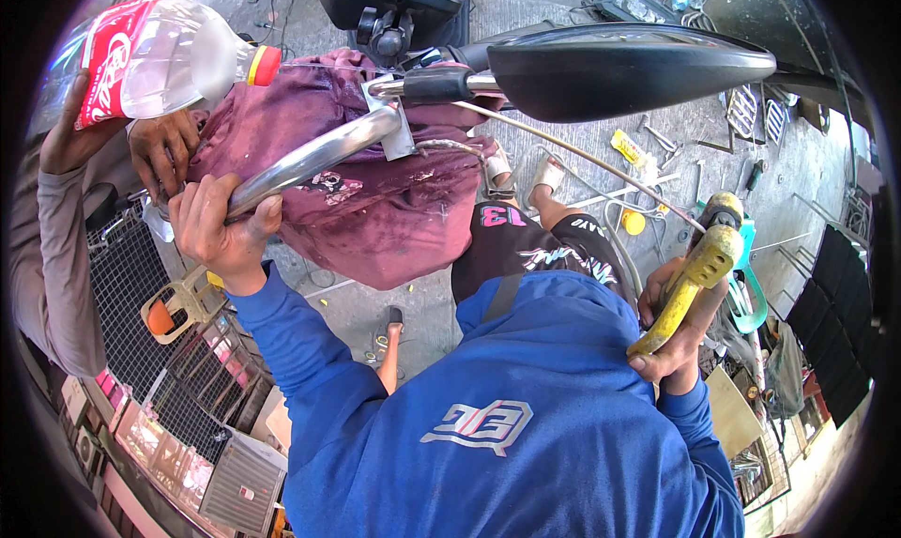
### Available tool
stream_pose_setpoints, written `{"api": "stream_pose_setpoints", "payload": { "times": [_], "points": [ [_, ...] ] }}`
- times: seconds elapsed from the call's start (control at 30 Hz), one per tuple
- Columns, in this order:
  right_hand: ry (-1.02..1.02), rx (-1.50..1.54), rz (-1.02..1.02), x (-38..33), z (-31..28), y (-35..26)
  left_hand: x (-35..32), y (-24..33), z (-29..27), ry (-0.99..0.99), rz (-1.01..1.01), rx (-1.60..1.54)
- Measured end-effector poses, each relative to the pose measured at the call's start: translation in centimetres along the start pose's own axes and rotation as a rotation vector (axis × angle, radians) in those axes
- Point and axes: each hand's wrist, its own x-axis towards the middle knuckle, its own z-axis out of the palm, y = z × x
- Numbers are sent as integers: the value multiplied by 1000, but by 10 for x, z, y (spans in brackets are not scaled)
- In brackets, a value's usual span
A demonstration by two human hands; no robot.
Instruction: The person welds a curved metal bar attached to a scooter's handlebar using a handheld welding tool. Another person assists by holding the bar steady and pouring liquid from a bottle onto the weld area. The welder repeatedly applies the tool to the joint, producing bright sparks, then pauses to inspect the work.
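Observation:
My left hand (221, 223) is closed round the lower end of a shiny bent metal tube (314, 158). In my right hand (680, 317) is a worn yellow welding electrode holder (699, 275). A long thin rod (587, 158) runs from it up-left to the tube's upper end, beside a black sleeve (438, 85) and a pale metal plate (398, 142). A co-worker's hand (68, 130) tips a clear plastic bottle (192, 54) with a red label; a thin stream leaves its cap. That person's other hand (161, 148) is near my left. Stained maroon cloth (375, 219) hangs beneath the tube.
A black rounded shell (629, 73), like a mirror housing, juts right above the rod. On the concrete floor lie loose tools, cables and a yellow packet (627, 146). A yellow-framed stool (178, 303) stands at left, by a wire-mesh rack (141, 322). Another person's foot (547, 175) shows ahead.

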Motion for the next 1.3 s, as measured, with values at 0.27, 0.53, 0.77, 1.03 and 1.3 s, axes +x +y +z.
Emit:
{"api": "stream_pose_setpoints", "payload": {
  "times": [0.27, 0.53, 0.77, 1.03, 1.3],
  "points": [
    [72, -7, -13, -12, 6, 1, 1, 0, -5, -39, 30, 16],
    [244, -8, 27, -41, 6, -4, 0, 19, -12, -26, 4, -56],
    [301, -29, -12, -74, -11, 0, -3, 33, -18, 15, -14, 56],
    [336, 6, -54, -138, -35, 9, -5, 38, -22, -33, -51, 157],
    [379, 88, -57, -199, -32, 9, -12, 41, -18, 12, -137, 159]
  ]
}}
